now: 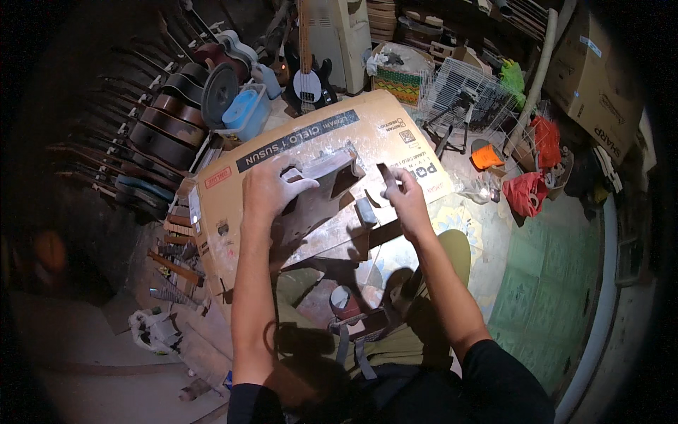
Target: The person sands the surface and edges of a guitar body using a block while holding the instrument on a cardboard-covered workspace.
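My left hand (267, 192) is closed, thumb and fingers pinching the left end of a dusty, pale curved piece (326, 167). The far right end of that piece shows a dark underside; its exact kind I cannot tell. To its right, my right hand (405, 198) holds a thin dark strip (385, 177) between thumb and fingers, apart from the curved piece. A small grey block (366, 212) rests on the cardboard between my hands. Beneath everything lies a large flattened cardboard sheet (233, 191), dusty and marked with print.
Several guitars (159, 127) stand in a row at the left. A blue tub (247, 113) and an electric guitar (308, 85) are beyond the cardboard. A wire cage (470, 85), an orange roll (486, 154) and red bags (526, 193) lie at the right.
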Demonstrator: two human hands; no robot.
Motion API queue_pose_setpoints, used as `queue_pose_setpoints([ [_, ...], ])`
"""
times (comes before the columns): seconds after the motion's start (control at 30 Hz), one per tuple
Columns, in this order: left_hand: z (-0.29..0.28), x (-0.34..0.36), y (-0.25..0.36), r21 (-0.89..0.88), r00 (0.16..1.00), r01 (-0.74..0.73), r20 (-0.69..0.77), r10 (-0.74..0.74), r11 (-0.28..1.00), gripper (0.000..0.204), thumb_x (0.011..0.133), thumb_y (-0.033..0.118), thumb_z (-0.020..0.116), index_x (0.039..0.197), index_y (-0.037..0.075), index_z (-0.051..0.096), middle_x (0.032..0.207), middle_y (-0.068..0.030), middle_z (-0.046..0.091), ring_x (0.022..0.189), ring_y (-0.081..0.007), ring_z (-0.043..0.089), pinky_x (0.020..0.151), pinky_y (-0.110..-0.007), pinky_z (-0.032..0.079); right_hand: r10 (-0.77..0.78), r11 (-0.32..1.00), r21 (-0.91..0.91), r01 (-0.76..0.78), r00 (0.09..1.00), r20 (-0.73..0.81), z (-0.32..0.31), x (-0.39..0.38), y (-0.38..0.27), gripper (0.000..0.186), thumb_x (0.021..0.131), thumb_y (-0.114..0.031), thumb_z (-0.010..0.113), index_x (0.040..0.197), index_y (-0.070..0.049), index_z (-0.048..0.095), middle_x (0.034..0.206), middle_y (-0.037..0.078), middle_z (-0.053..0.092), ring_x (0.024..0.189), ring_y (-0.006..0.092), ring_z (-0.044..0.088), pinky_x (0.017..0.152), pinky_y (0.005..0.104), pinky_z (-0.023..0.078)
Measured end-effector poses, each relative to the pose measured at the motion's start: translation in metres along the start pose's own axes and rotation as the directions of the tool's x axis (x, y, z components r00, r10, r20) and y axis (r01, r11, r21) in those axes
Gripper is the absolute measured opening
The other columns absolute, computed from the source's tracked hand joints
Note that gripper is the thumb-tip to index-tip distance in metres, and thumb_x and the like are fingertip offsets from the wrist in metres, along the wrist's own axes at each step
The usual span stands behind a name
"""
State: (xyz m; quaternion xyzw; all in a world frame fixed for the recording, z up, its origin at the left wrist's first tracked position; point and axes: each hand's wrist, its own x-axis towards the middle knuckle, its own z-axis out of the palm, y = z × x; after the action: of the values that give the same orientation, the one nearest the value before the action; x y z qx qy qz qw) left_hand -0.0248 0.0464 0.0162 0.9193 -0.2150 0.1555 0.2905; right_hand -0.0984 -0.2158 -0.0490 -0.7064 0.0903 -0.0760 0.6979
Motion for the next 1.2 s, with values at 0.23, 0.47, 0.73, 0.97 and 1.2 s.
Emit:
queue_pose_setpoints([
  [0.23, 0.003, 0.014, 0.007, 0.03, 0.969, -0.247, 0.016, 0.247, 0.968, 0.026, 0.075, 0.024, 0.073, 0.096, 0.009, 0.071, 0.097, -0.0134, 0.069, 0.087, -0.032, 0.065, 0.079, -0.039, 0.05, -0.084, 0.989, 0.136, 0.053, 0.968, 0.236, 0.036, 0.004, -0.002, 0.025, 0.086, -0.008, 0.064, 0.11, -0.001, 0.065, 0.088, 0.0, 0.061, 0.079, 0.0081, 0.056, 0.072, 0.0247, 0.047],
  [0.47, -0.004, 0.013, 0.018, -0.079, 0.977, -0.06, 0.2, 0.075, 0.995, 0.034, 0.075, 0.029, 0.075, 0.099, 0.005, 0.07, 0.09, -0.0151, 0.069, 0.081, -0.0322, 0.065, 0.074, -0.037, 0.051, -0.085, 0.983, 0.181, 0.018, 0.926, 0.369, 0.066, 0.02, -0.007, 0.026, 0.089, -0.011, 0.064, 0.111, 0.002, 0.065, 0.099, 0.006, 0.067, 0.088, 0.0105, 0.061, 0.08, 0.0259, 0.05],
  [0.73, 0.003, 0.004, 0.003, -0.316, 0.994, 0.095, 0.085, -0.072, 0.944, 0.028, 0.079, 0.025, 0.076, 0.097, 0.005, 0.069, 0.085, -0.0127, 0.069, 0.078, -0.0223, 0.065, 0.071, -0.034, 0.05, -0.067, 0.689, -0.714, -0.124, 0.97, -0.233, 0.043, 0.018, 0.177, 0.051, 0.085, -0.03, 0.07, 0.121, 0.003, 0.056, 0.109, 0.022, 0.063, 0.099, 0.036, 0.063, 0.087, 0.0418, 0.05],
  [0.97, 0.005, 0.0, 0.002, -0.499, 0.989, 0.14, 0.034, -0.142, 0.855, 0.028, 0.08, 0.021, 0.077, 0.1, 0.004, 0.068, 0.09, -0.0118, 0.071, 0.083, -0.021, 0.069, 0.077, -0.033, 0.053, 0.154, 0.714, -0.675, -0.185, 0.982, -0.106, 0.033, 0.009, 0.214, 0.048, 0.079, -0.021, 0.071, 0.118, 0.003, 0.057, 0.103, 0.02, 0.064, 0.094, 0.0358, 0.063, 0.088, 0.04, 0.049],
  [1.2, -0.008, -0.006, -0.005, -0.722, 0.986, 0.152, 0.061, -0.157, 0.675, 0.02, 0.085, 0.007, 0.072, 0.103, -0.001, 0.065, 0.099, -0.0087, 0.07, 0.088, -0.0151, 0.067, 0.08, -0.03, 0.054, 0.145, 0.891, 0.432, -0.14, 0.989, 0.021, 0.046, -0.027, 0.135, 0.055, 0.082, -0.01, 0.07, 0.128, 0.002, 0.043, 0.099, 0.011, 0.062, 0.082, 0.0176, 0.062, 0.078, 0.0286, 0.052],
])
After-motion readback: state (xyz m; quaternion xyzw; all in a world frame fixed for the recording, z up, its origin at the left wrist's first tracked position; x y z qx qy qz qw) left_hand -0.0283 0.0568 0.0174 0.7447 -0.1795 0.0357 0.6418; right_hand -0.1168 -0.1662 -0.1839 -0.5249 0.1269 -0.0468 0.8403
